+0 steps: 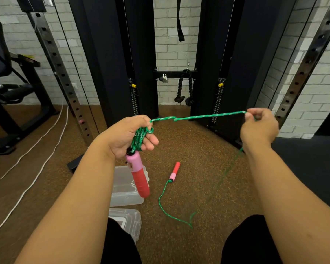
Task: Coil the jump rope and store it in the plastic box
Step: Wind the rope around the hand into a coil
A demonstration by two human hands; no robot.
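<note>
My left hand (127,137) grips several loops of the green jump rope (198,117) wound around its fingers. One pink and red handle (138,175) hangs down from that hand. A stretch of rope runs taut to my right hand (258,128), which pinches it at the same height. From there the rope drops to the floor and curves back to the second handle (174,171), lying on the brown carpet. The clear plastic box (127,189) sits open on the floor below my left hand, partly hidden by the hanging handle.
The box's clear lid (129,220) lies near my knees. A black cable machine (179,73) with a hanging rope attachment stands ahead. A perforated steel upright (65,79) and white cables (36,149) lie to the left, with a black mat (312,168) at right.
</note>
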